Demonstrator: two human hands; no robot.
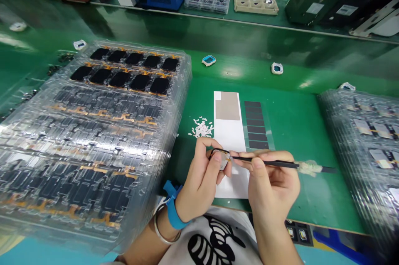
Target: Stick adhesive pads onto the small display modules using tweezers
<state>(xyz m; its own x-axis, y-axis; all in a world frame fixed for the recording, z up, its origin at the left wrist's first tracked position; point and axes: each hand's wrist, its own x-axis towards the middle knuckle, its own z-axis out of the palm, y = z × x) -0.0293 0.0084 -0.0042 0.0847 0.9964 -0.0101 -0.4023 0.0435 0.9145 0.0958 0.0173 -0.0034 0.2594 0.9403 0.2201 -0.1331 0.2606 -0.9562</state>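
Note:
My left hand [206, 169] pinches a small watch-sized display module [223, 160] with a dark rim and a pale silvery back. Between the fingers of my right hand [270, 177] lie black tweezers [277, 163], with pale tape wrapped near their rear end. Their tip meets the module's right edge, by a small orange-and-white spot. Whether the tips grip anything there is too small to tell. Beneath both hands lies a white sheet [229, 134] with a grey-brown patch at its top. Small white scraps [202, 128] are piled to its left.
Stacked clear trays [179, 103] of dark screens with orange flex cables fill the left. More stacked trays [338, 132] stand at the right. A strip sheet of black pieces [255, 123] lies beside the white sheet. Small white frames [277, 68] sit along the back, below a shelf [212, 18].

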